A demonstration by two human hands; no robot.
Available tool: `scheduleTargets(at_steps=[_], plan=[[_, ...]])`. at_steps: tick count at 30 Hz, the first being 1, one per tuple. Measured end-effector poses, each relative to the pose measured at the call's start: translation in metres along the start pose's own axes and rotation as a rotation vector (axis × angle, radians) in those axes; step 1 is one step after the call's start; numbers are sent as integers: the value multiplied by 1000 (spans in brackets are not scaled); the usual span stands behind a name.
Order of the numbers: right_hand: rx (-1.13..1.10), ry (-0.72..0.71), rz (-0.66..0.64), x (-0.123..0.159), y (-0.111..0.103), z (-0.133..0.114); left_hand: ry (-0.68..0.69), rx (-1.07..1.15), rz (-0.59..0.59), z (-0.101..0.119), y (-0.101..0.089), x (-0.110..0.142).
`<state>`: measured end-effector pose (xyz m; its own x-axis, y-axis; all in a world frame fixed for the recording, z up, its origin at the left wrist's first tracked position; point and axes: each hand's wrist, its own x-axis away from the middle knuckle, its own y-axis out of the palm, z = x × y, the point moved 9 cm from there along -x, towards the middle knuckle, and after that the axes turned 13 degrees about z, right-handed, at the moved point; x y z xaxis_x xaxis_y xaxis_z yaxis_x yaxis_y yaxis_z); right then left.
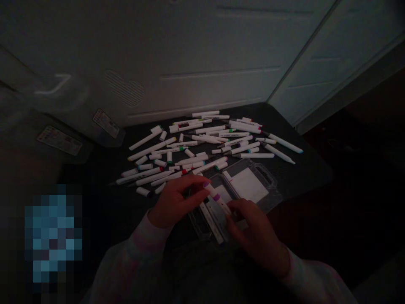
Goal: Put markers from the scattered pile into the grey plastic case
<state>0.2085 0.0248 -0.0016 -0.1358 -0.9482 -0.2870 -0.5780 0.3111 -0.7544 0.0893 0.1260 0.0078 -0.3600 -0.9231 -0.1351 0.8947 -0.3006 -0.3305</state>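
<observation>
A white marker (222, 204) with a purple band is held between my two hands, over an open clear plastic case. The fingertips of my left hand (175, 198) pinch its upper, purple-ended cap. Lower down, my right hand (255, 230) grips the barrel, its fingers partly hiding that end. Beneath them, another white marker (212, 224) lies lengthwise in the case. The lid (271, 197) of the case is folded back to the right and has a white paper sheet (249, 185) in it.
Many white markers (209, 130) and loose caps (144, 192) are scattered across the dark table (303, 173), several uncapped. White panelled doors (196, 50) rise behind. Two clear packages with printed labels (60, 140) are at the left. The light is dim.
</observation>
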Motion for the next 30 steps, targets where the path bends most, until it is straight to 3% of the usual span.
scheduleTargets(at_steps=[4,9,13,19,30], plan=[[-12,39,-52,2,2,2,72,-127,52,-2,0,-2],[14,115,-88,1,-5,20,344,-343,123,10,5,0],[89,193,-36,-6,-21,45,534,-452,105,18,15,6],[166,260,-61,-12,-27,69,590,-516,68,17,24,6],[167,243,-115,-15,-19,66,627,-518,133,16,20,6]])
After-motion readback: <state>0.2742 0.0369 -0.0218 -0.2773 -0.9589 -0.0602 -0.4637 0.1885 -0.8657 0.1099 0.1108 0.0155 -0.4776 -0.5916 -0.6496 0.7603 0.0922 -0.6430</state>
